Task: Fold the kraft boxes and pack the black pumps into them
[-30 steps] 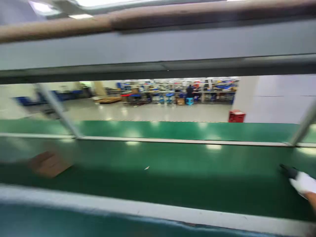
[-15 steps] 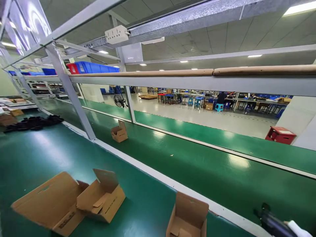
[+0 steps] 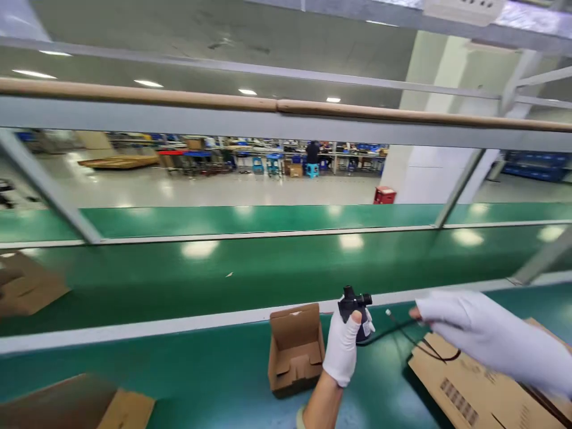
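Note:
In my left hand [image 3: 342, 351], gloved in white with bare fingertips, is a black plastic device with a threaded spout [image 3: 351, 305]; the thumb presses against it. From the device a thin black cable [image 3: 388, 336] runs right to my right hand [image 3: 469, 322]. That hand, also gloved and a little blurred, has its fingertips closed on the cable, and a loose length with a small white connector hangs below. Just left of my left hand stands an open small cardboard box [image 3: 295, 351], its lid flap raised and folded cardboard inside.
Flat printed cardboard [image 3: 469, 381] lies under my right hand. Another open carton [image 3: 80, 405] is at the lower left, and one [image 3: 29, 283] sits on the green belt [image 3: 268, 268] beyond the white rail [image 3: 179, 325]. A metal post [image 3: 547, 253] rises at right.
My view has swung right, so the cartons appear further left. Both hands and the black device have come into full view beside the small open box.

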Motion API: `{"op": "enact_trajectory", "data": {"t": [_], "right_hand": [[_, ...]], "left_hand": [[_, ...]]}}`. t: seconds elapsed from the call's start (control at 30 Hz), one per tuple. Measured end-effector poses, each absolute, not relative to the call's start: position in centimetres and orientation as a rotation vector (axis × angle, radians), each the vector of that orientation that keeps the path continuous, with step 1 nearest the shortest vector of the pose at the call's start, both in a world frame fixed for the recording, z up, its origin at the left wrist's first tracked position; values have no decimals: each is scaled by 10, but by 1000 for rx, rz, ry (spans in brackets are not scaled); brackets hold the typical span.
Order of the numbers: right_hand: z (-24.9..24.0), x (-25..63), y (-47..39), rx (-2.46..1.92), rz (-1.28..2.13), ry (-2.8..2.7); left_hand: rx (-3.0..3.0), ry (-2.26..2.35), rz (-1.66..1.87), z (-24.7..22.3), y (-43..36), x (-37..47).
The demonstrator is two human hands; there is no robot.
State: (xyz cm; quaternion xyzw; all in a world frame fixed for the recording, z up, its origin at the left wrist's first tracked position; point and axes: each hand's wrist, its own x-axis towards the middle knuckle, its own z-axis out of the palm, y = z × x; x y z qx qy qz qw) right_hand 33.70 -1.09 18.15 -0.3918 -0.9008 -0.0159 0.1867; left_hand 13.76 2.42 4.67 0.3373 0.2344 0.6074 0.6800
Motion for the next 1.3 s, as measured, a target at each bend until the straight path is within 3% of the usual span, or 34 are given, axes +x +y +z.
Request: {"op": "enact_trajectory", "data": {"t": [0.13,0.37,0.5,0.7,0.83,0.97,1.13,1.3], "right_hand": [[211,296,21,-997,144,-2561],[154,281,51,-1428,910,-2187],[136,284,25,-1343,640,-2396],[158,289,34,-1267,148,-2198],[166,281,57,-1309,233,-2242],[156,277,52,-1328,448,-2509],[144,289,13,-1428,387,-2566],[120,282,-31,-1497,315,-2801]], "left_hand": [[1031,415,1114,53,12,125],[1086,441,1113,63,7,113],[817,413,1368,62,11,109],[859,277,1103,62,8,108],[1033,258,925,67,0,108],[1068,273,1034,73,-2,101],[536,456,1408,74,8,97],[56,354,1414,80,15,99]]}}
